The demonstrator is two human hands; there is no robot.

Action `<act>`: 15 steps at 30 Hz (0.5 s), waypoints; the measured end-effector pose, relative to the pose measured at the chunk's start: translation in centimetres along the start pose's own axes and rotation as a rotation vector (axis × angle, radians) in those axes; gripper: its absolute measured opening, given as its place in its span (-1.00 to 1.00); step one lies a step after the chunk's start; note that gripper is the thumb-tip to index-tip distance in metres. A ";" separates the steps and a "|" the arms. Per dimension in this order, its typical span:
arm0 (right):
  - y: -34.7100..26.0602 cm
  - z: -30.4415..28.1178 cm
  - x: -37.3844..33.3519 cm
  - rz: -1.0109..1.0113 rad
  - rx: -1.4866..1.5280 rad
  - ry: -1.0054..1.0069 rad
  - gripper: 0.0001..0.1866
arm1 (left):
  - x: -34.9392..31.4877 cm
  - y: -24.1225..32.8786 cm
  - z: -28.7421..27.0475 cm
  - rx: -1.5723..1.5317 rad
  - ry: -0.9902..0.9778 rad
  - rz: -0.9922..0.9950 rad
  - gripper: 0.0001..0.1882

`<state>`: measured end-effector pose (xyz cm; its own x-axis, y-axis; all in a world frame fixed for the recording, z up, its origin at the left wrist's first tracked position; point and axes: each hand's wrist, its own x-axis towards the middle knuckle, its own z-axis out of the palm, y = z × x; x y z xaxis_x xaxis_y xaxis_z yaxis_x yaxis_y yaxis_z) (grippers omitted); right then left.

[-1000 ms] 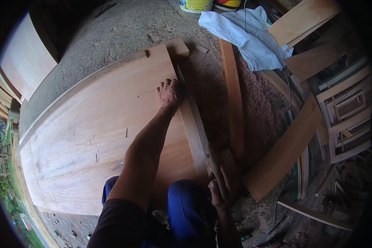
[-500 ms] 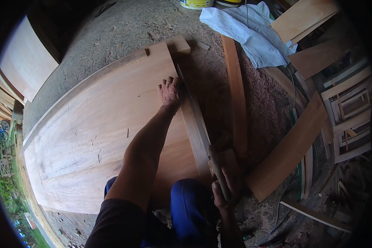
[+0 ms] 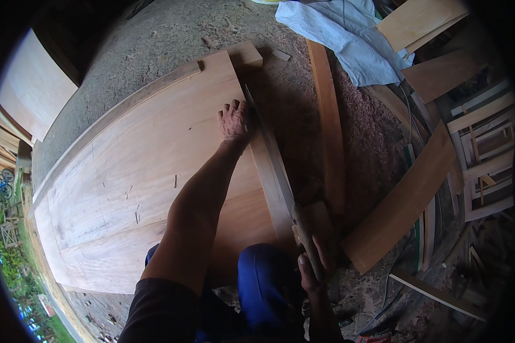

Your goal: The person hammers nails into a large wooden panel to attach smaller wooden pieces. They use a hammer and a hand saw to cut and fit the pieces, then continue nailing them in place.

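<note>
My right hand (image 3: 312, 273) is wrapped around the handle of a handsaw (image 3: 276, 157), low and right of centre. Its long blade runs away from me along the right edge of a large pale wooden panel (image 3: 149, 154), beside a narrow strip of wood (image 3: 267, 183) at that edge. On the panel near the far part of the blade lies my left hand (image 3: 233, 120), palm down, fingers a little apart. Its thumb is hidden. Whether the teeth are in the wood cannot be made out.
A wood block (image 3: 245, 56) sits at the panel's far corner. To the right lie a long reddish board (image 3: 328, 126), a wide brown board (image 3: 403, 200), wood shavings (image 3: 366, 126), a white sheet (image 3: 343, 40) and wooden frames (image 3: 486, 154). My blue-clad knee (image 3: 262, 274) is near the panel.
My right hand and the saw have shifted slightly toward me and to the right. My left hand stays in its place on the panel. The view has tilted a little.
</note>
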<state>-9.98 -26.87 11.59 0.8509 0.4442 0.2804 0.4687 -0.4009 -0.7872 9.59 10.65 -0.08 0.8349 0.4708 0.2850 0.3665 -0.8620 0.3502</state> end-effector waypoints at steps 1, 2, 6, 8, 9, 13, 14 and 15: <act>-0.3 -0.1 -0.1 0.030 0.108 0.030 -0.57 | 0.3 0.0 -0.3 -0.016 0.037 0.008 -0.74; 0.1 -0.1 -0.2 -0.015 0.060 0.044 -0.56 | 0.1 0.4 0.1 -0.049 0.059 0.011 -0.76; -0.2 -0.1 2.6 0.006 -0.062 -0.007 -0.51 | 0.3 0.2 0.3 -0.027 0.023 0.004 -0.74; -1.2 -0.3 4.5 0.071 -0.053 -0.041 -0.49 | 0.6 -0.3 0.4 0.000 -0.021 -0.038 -0.67; -1.4 -0.6 4.8 0.079 -0.028 -0.040 -0.48 | 0.5 0.0 0.5 -0.005 -0.032 -0.025 -0.67; -0.7 -2.6 3.1 0.179 0.168 -0.010 -0.49 | 0.6 -0.6 0.6 -0.014 0.009 0.019 -0.71; -0.9 -2.7 3.2 0.091 0.071 -0.016 -0.50 | 0.8 -0.7 0.8 -0.032 0.035 0.043 -0.75; -1.1 -2.6 3.5 0.002 -0.025 -0.022 -0.50 | 0.9 -0.8 1.0 -0.048 0.061 0.066 -0.79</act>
<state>-6.91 -27.00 14.87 0.8468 0.4603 0.2666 0.4729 -0.4220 -0.7735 10.51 11.57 -1.01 0.8294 0.4253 0.3621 0.2902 -0.8820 0.3712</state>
